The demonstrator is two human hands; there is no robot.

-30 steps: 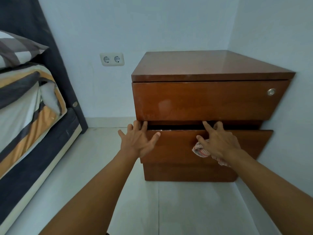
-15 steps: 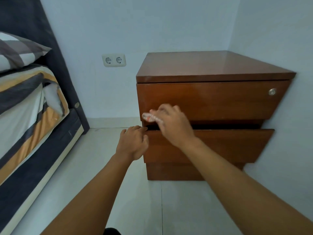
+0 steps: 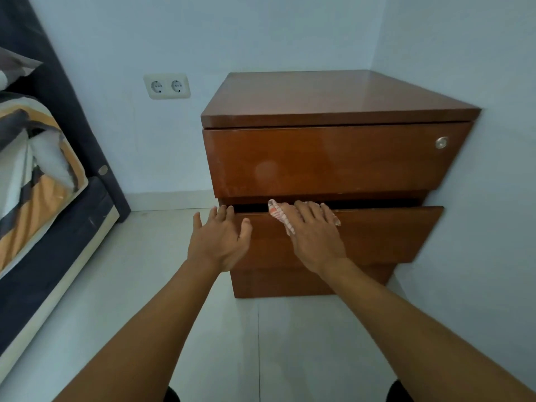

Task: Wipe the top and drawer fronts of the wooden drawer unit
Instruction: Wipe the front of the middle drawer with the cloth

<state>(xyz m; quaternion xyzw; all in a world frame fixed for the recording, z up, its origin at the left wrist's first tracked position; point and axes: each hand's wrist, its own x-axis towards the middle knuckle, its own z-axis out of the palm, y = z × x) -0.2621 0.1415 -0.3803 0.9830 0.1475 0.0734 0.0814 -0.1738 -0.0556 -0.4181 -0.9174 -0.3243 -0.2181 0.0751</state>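
Observation:
The wooden drawer unit (image 3: pixel 333 97) stands in the room's corner, its glossy top bare. Its upper drawer front (image 3: pixel 333 158) carries a round metal lock at the right. The lower drawer front (image 3: pixel 385 233) stands pulled out a little, leaving a dark gap above it. My right hand (image 3: pixel 314 233) lies flat on the lower front's top edge, pressing a white and red patterned cloth (image 3: pixel 278 214) against the wood. My left hand (image 3: pixel 219 239) rests with spread fingers on the left end of the same drawer front, holding nothing.
A bed (image 3: pixel 37 184) with striped bedding and a dark frame runs along the left. A double wall socket (image 3: pixel 167 86) sits left of the unit. The right wall (image 3: pixel 478 198) touches the unit's side. Pale floor tiles (image 3: pixel 162 285) lie in front.
My right hand with the cloth swept from the lower drawer's middle up to the left near the upper drawer's bottom edge, then came down onto the lower drawer's top edge. My left hand spread flat again.

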